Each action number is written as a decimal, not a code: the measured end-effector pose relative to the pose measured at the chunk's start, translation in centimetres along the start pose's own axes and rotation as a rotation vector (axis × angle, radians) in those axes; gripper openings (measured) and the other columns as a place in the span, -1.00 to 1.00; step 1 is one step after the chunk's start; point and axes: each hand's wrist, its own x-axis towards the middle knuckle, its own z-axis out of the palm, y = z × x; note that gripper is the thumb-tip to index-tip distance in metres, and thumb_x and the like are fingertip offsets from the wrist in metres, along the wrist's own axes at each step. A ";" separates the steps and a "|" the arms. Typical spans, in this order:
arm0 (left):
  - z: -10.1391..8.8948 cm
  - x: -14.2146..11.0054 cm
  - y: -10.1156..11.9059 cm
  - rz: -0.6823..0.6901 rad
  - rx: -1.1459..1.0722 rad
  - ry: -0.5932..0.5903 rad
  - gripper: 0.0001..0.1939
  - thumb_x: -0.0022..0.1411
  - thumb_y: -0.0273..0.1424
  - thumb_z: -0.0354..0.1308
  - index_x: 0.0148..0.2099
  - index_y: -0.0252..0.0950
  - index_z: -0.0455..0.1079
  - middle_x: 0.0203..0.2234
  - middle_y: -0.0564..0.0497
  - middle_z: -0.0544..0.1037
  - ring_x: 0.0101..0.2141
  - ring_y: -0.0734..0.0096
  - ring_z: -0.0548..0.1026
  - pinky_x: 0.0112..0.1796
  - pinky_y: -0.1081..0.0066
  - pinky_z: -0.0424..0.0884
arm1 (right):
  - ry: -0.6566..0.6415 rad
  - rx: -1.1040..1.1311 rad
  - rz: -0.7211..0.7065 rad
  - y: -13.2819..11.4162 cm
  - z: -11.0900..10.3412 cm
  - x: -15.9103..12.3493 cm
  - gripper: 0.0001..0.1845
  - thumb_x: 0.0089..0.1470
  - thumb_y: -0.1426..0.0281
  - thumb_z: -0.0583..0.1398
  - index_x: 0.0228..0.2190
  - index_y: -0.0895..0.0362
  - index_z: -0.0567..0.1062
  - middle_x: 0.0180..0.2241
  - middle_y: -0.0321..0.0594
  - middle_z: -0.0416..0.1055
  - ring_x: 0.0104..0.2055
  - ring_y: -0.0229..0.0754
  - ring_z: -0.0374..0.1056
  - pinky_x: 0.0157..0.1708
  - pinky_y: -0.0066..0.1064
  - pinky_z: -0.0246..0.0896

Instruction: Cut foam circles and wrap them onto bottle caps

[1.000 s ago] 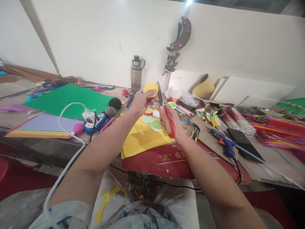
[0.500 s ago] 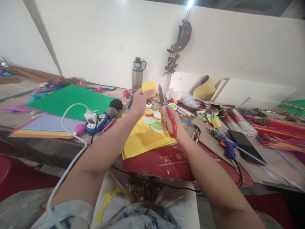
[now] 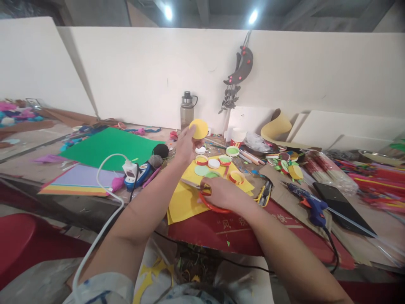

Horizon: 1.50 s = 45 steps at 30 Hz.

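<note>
The disc (image 3: pixel 198 128) is plain yellow, as are the sheets (image 3: pixel 181 206); the scissors (image 3: pixel 193 184) have silver blades and red on the handle. The board (image 3: pixel 202 238) is deep red with pale lettering. The big sheet (image 3: pixel 109 145) is solid green, the stack (image 3: pixel 84 179) banded lavender, blue, yellow and orange. The ornament (image 3: pixel 244 71) is dark grey with red and pink dots, the glue gun (image 3: pixel 317 212) blue, the sleeve (image 3: pixel 106 287) pale with blue patches.

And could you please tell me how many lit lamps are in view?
2: one lamp at top, left of centre; another lamp above the hanging dark crescent. Others may be hidden.
</note>
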 end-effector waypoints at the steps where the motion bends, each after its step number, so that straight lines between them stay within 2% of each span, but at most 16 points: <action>1: 0.0 0.0 -0.1 -0.031 0.004 -0.011 -0.56 0.08 -0.09 0.46 -0.21 -0.30 0.43 -0.48 0.04 0.56 -0.60 0.57 0.42 -0.61 0.51 0.15 | -0.020 -0.037 -0.014 -0.3 0.1 -0.3 -0.62 0.23 0.32 0.30 0.06 0.13 0.56 -0.01 0.03 0.57 0.01 0.03 0.50 -0.13 -0.33 0.24; 4: 0.0 -0.3 -0.6 -0.087 0.049 -0.066 -0.50 0.00 -0.05 0.50 -0.22 -0.31 0.45 -0.45 0.01 0.59 -0.59 0.55 0.45 -0.61 0.52 0.16 | -0.054 -0.078 -0.033 -0.8 0.3 -0.8 -0.51 0.21 0.38 0.28 0.17 0.13 0.49 0.06 0.06 0.49 0.05 0.05 0.48 -0.09 -0.31 0.25; 8: 0.3 -0.6 -0.7 -0.075 0.107 -0.097 -0.49 -0.04 -0.04 0.52 -0.24 -0.30 0.49 -0.46 0.04 0.56 -0.57 0.57 0.46 -0.61 0.54 0.19 | -0.008 0.001 -0.030 -0.6 0.2 -0.7 -0.62 0.26 0.38 0.23 0.10 0.13 0.53 0.02 0.04 0.50 0.05 0.03 0.47 -0.05 -0.32 0.25; 12: 0.9 -1.0 0.7 0.016 0.052 -0.001 -0.51 -0.18 -0.17 0.61 -0.28 -0.28 0.50 -0.49 0.13 0.51 -0.62 0.72 0.31 -0.62 0.59 0.13 | 0.139 0.129 0.039 0.3 0.0 0.3 -0.59 0.29 0.38 0.22 0.14 0.18 0.50 0.05 0.06 0.52 0.05 -0.01 0.47 -0.04 -0.35 0.26; 15: 1.3 -1.2 1.9 0.028 0.009 0.067 -0.53 -0.22 -0.27 0.62 -0.31 -0.26 0.47 -0.46 0.13 0.51 -0.57 0.72 0.33 -0.61 0.62 0.15 | 0.229 0.167 0.067 1.1 -0.3 1.0 -0.58 0.32 0.37 0.20 0.16 0.20 0.48 0.06 0.08 0.53 0.07 -0.02 0.47 -0.03 -0.36 0.26; 19: 1.5 -1.5 2.1 -0.024 0.020 0.058 -0.54 -0.23 -0.30 0.61 -0.32 -0.27 0.46 -0.46 0.12 0.49 -0.56 0.72 0.32 -0.63 0.63 0.11 | 0.133 0.122 0.037 1.0 -0.3 1.2 -0.63 0.28 0.37 0.23 0.08 0.19 0.56 0.03 0.06 0.55 0.05 0.00 0.49 -0.03 -0.36 0.26; 23: 1.8 -1.8 1.4 -0.096 0.063 0.020 -0.50 -0.30 -0.29 0.62 -0.32 -0.28 0.47 -0.47 0.13 0.48 -0.55 0.71 0.32 -0.61 0.64 0.12 | 0.013 0.103 -0.008 -0.3 0.5 0.6 -0.54 0.16 0.37 0.31 0.10 0.15 0.57 0.04 0.04 0.55 0.05 0.03 0.50 -0.04 -0.35 0.26; 25: 1.9 -2.0 1.2 -0.116 0.071 0.000 -0.50 -0.31 -0.30 0.61 -0.32 -0.28 0.47 -0.47 0.13 0.48 -0.55 0.70 0.32 -0.60 0.63 0.14 | 0.016 0.116 -0.003 -0.5 1.0 0.5 -0.55 0.15 0.36 0.31 0.09 0.15 0.57 0.03 0.06 0.54 0.02 0.03 0.50 -0.07 -0.34 0.27; 27: 1.9 -2.1 1.3 -0.112 0.072 -0.014 -0.53 -0.28 -0.32 0.58 -0.31 -0.28 0.47 -0.47 0.13 0.47 -0.53 0.69 0.32 -0.59 0.62 0.15 | 0.093 0.157 0.024 -0.2 1.3 0.9 -0.59 0.18 0.36 0.27 0.05 0.18 0.58 0.00 0.09 0.54 -0.02 0.02 0.50 -0.09 -0.32 0.28; 29: 1.8 -2.1 1.7 -0.085 0.065 -0.013 -0.59 -0.22 -0.32 0.53 -0.31 -0.27 0.46 -0.48 0.13 0.44 -0.53 0.68 0.32 -0.59 0.61 0.15 | 0.224 0.267 0.042 0.8 1.4 1.6 -0.67 0.23 0.35 0.23 0.00 0.19 0.57 -0.06 0.06 0.55 -0.07 -0.02 0.49 -0.10 -0.31 0.28; 32: 1.5 -2.0 2.4 -0.040 0.056 0.010 -0.64 -0.17 -0.30 0.47 -0.33 -0.26 0.42 -0.52 0.15 0.39 -0.56 0.67 0.28 -0.60 0.58 0.12 | 0.427 0.621 0.040 2.3 1.2 2.7 -0.70 0.23 0.24 0.24 -0.07 0.13 0.51 -0.24 -0.15 0.51 -0.23 -0.14 0.42 -0.22 -0.35 0.29; 35: 1.1 -1.7 2.7 -0.060 0.076 0.032 -0.62 -0.21 -0.32 0.45 -0.33 -0.27 0.40 -0.52 0.15 0.39 -0.57 0.66 0.30 -0.61 0.58 0.11 | 0.527 1.020 0.013 3.1 0.5 3.1 -0.44 0.09 0.03 0.32 0.00 0.04 0.35 -0.43 -0.41 0.29 -0.43 -0.24 0.24 -0.42 -0.42 0.20; 37: 0.8 -1.4 2.5 -0.116 0.091 0.022 -0.60 -0.25 -0.35 0.45 -0.32 -0.27 0.40 -0.50 0.13 0.43 -0.53 0.62 0.36 -0.60 0.58 0.18 | 0.540 1.207 -0.027 3.1 -0.1 2.7 -0.29 -0.02 -0.04 0.37 0.03 -0.02 0.25 -0.43 -0.47 0.19 -0.46 -0.29 0.15 -0.47 -0.45 0.14; 39: 0.6 -1.0 2.2 -0.158 0.084 -0.002 -0.60 -0.27 -0.38 0.44 -0.31 -0.28 0.41 -0.48 0.11 0.46 -0.50 0.57 0.42 -0.56 0.56 0.27 | 0.511 1.308 -0.064 3.0 -0.7 2.1 -0.23 -0.08 -0.04 0.40 0.03 -0.05 0.21 -0.40 -0.48 0.17 -0.46 -0.32 0.13 -0.45 -0.46 0.13; 45: 0.2 -0.4 1.7 -0.180 0.066 -0.020 -0.63 -0.27 -0.42 0.40 -0.32 -0.31 0.42 -0.50 0.10 0.49 -0.53 0.55 0.43 -0.56 0.53 0.31 | 0.409 1.232 -0.134 3.0 -1.0 1.5 -0.34 -0.03 -0.05 0.38 -0.02 -0.03 0.30 -0.47 -0.50 0.16 -0.50 -0.32 0.11 -0.51 -0.45 0.07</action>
